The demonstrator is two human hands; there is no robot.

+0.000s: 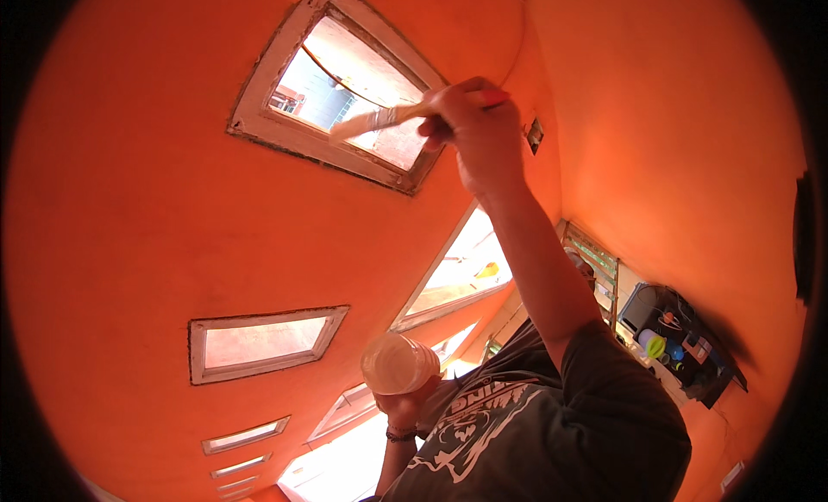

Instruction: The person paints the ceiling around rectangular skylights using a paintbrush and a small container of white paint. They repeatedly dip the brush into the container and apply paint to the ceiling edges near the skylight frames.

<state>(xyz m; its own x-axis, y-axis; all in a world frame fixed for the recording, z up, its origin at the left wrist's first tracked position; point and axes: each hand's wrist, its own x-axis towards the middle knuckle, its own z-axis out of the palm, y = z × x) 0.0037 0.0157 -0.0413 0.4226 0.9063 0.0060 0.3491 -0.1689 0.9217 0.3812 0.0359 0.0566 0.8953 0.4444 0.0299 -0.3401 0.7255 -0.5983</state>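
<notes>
My right hand is raised beside a small window and closed round the handle of a paintbrush. The brush's pale bristles point left, in front of the lower part of the window frame; whether they touch it I cannot tell. That frame is whitish and worn, with dark, rough edges. Lower down, near my chest, my left hand grips a round, pale, see-through plastic container from below. What the container holds is hard to make out.
An orange wall surrounds several framed openings, including a smaller window on the left and a larger bright opening. At the right, a black shelf carries assorted items. A recessed wall box sits right of my raised hand.
</notes>
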